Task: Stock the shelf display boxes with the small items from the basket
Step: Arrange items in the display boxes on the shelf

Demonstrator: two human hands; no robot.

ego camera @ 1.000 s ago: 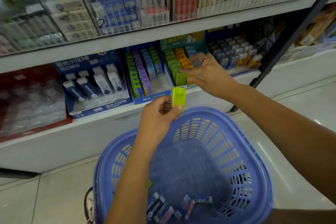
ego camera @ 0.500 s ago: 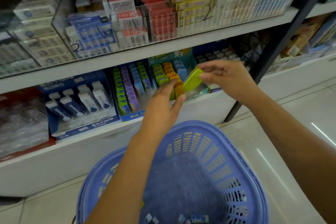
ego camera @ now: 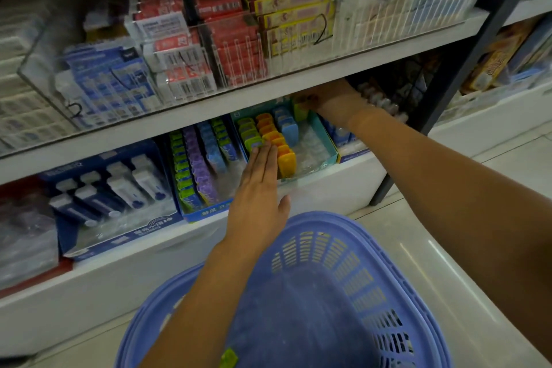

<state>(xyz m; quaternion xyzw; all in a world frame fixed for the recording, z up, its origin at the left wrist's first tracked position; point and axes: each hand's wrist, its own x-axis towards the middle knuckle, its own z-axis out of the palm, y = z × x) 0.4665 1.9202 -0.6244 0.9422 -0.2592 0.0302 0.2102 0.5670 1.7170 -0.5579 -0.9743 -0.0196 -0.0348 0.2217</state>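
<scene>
Where the left fingers met the green case in mid-air half a second ago, they now lie straight and together. Their tips touch the front of the green row and orange row inside the box. The left hand is flat, palm down, over the box's front edge. The right fingers curl onto the green case, which has moved from in front of the box to its rear right corner, behind the blue row. Blur hides the exact grip. The right hand now reaches under the shelf above the box. The basket sits below and in front of the box, with one green item inside.
</scene>
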